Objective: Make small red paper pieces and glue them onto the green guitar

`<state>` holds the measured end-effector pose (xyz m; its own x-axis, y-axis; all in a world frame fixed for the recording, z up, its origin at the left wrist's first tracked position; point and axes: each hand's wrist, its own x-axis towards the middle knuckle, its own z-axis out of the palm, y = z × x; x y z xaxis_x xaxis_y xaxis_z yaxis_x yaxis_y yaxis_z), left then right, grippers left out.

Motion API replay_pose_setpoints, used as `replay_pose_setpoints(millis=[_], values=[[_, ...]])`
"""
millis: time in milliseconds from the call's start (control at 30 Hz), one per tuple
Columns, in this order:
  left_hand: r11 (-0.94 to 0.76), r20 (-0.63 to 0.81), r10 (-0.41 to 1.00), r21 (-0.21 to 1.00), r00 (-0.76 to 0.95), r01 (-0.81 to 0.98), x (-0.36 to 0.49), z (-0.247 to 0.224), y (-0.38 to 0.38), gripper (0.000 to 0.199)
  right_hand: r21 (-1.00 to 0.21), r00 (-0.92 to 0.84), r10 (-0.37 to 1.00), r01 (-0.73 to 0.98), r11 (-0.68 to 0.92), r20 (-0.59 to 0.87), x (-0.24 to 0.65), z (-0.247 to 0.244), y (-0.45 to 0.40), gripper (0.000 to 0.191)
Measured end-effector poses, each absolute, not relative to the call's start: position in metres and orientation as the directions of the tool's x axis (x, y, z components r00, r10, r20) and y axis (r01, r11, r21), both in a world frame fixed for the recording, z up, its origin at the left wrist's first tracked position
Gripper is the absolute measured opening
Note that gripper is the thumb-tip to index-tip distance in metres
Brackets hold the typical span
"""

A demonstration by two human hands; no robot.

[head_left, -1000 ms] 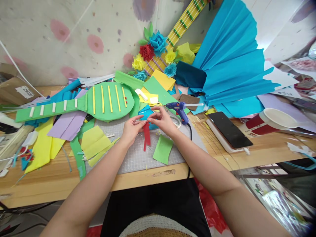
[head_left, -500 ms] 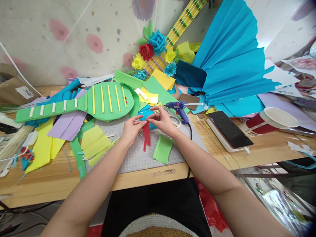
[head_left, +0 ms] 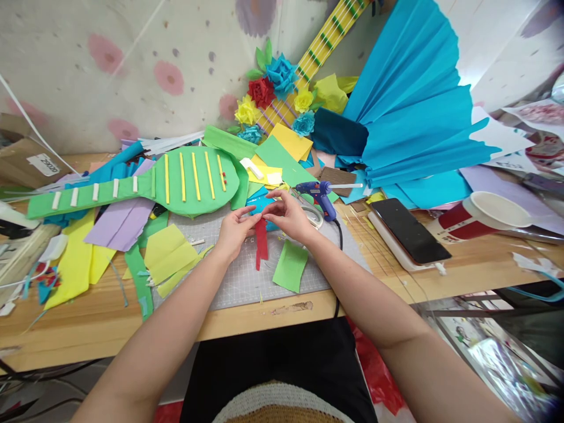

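Observation:
A red paper strip [head_left: 261, 245] hangs down over the grey cutting mat [head_left: 238, 282], its lower end split into two tails. My left hand [head_left: 238, 229] pinches near its top from the left. From the other side my right hand [head_left: 291, 216] also has thumb and fingers closed at the top of the strip, touching or almost touching the left fingertips. What exactly lies between the fingertips is partly hidden. Behind the hands is some blue paper [head_left: 261, 202]. A light green paper piece [head_left: 291, 265] lies below my right hand.
A green paper-covered guitar shape [head_left: 194, 202] lies to the left. At the right stand a blue glue gun [head_left: 324, 200] with its cord, scissors [head_left: 316, 218], a phone [head_left: 409, 229] and a paper cup [head_left: 478, 217]. Blue crepe paper [head_left: 418, 106] fans out behind.
Almost nothing differs. Both hands keep their pinch at the top of the red strip, with only tiny finger shifts.

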<state>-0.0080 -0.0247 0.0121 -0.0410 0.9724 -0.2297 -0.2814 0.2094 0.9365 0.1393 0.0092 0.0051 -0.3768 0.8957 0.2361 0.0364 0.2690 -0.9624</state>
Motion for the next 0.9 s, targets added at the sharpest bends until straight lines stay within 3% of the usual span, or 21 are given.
replay_pose_setpoints(millis=[200,600,700,900], values=[[0.228,-0.238,0.971,0.934,-0.003,-0.274,-0.008,0.013,-0.025,0.041,-0.957,-0.343,0.904,0.044,0.287,0.255,0.138,0.008,0.007,0.039],[0.249,-0.259,0.966,0.932,-0.002,-0.263,-0.009,0.014,-0.024,0.037,-0.844,-0.392,0.841,0.235,0.483,0.373,0.14,0.014,-0.001,0.042],[0.276,-0.283,0.959,0.929,0.003,-0.245,-0.01,0.016,-0.024,0.031,-0.841,-0.418,0.83,0.229,0.49,0.369,0.14,0.015,-0.002,0.043],[0.249,-0.263,0.964,0.939,-0.032,-0.238,-0.009,0.016,-0.025,0.039,-0.906,-0.341,0.876,0.13,0.404,0.341,0.138,0.012,0.001,0.053]])
